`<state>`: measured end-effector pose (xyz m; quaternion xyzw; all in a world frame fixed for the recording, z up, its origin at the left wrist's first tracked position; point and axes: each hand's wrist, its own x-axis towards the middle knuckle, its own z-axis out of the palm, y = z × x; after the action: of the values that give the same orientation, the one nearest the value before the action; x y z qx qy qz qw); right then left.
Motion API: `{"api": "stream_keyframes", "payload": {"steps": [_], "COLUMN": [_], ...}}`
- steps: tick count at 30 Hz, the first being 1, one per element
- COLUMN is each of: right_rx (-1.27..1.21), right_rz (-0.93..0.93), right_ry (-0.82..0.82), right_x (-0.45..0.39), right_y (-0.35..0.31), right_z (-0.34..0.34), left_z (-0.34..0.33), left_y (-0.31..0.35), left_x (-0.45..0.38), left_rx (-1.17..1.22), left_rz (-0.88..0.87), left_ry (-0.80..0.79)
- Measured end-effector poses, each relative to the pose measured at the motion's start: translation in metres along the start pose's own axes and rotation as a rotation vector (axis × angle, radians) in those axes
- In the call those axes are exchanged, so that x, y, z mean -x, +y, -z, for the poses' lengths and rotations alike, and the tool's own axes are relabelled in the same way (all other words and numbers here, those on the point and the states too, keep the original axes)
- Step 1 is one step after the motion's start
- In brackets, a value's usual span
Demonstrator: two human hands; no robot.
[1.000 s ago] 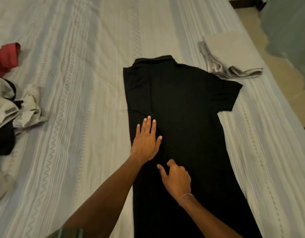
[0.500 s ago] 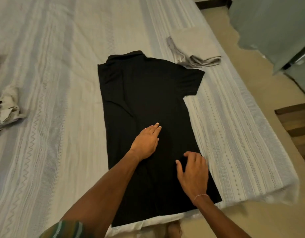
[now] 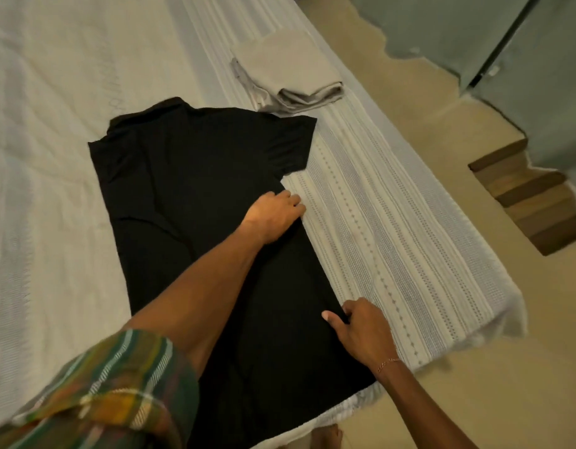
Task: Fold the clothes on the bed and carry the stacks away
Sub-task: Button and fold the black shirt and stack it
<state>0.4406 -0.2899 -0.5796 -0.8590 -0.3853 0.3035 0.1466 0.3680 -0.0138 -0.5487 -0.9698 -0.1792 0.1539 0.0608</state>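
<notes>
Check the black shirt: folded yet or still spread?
Partly folded: black shirt lies flat, left side tucked in, right sleeve still out; both hands grip its right edge.

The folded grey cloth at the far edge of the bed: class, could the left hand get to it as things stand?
Probably yes. The left hand grips the black shirt's right edge; bare bedspread and the shirt's sleeve lie between it and the folded grey cloth. It must release first.

Bare bedspread (image 3: 393, 228) lies right of the black shirt (image 3: 196, 189); a folded grey garment (image 3: 290, 72) sits beyond its sleeve.

Black shirt (image 3: 196, 196) flat on bed (image 3: 53, 157)
</notes>
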Motion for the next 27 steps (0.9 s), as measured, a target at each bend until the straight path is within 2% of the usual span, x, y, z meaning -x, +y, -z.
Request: {"api": "stream_keyframes", "payload": {"steps": [6, 8, 10, 12, 17, 22, 24, 27], "right_rx": [0.071, 0.154, 0.207, 0.221, 0.391, 0.479, 0.540, 0.563], "right_rz": [-0.039, -0.027, 0.064, 0.163, 0.320, 0.404, 0.422, 0.511], "right_ry": [0.033, 0.100, 0.230, 0.260, 0.117, -0.021, -0.111, -0.164], "right_x": [0.015, 0.027, 0.042, 0.056, 0.078, 0.084, 0.086, 0.089], "right_y": [-0.015, -0.028, -0.044, -0.061, -0.102, -0.129, -0.134, -0.140], "right_z": [0.007, 0.009, 0.005, -0.001, -0.020, -0.046, -0.053, -0.060], "left_z": [0.029, 0.037, 0.042, 0.045, 0.035, 0.010, -0.002, -0.015], "left_y": [-0.019, -0.027, -0.036, -0.045, -0.069, -0.078, -0.081, -0.082], "left_x": [-0.019, -0.016, -0.009, 0.001, 0.048, 0.100, 0.116, 0.136], "left_rx": [-0.046, -0.042, -0.042, -0.036, -0.089, -0.208, -0.217, -0.207], "left_rz": [-0.138, -0.167, -0.193, -0.212, -0.198, -0.094, -0.038, 0.035], "left_ry": [-0.065, -0.071, -0.063, -0.058, -0.006, -0.048, -0.055, -0.084]}}
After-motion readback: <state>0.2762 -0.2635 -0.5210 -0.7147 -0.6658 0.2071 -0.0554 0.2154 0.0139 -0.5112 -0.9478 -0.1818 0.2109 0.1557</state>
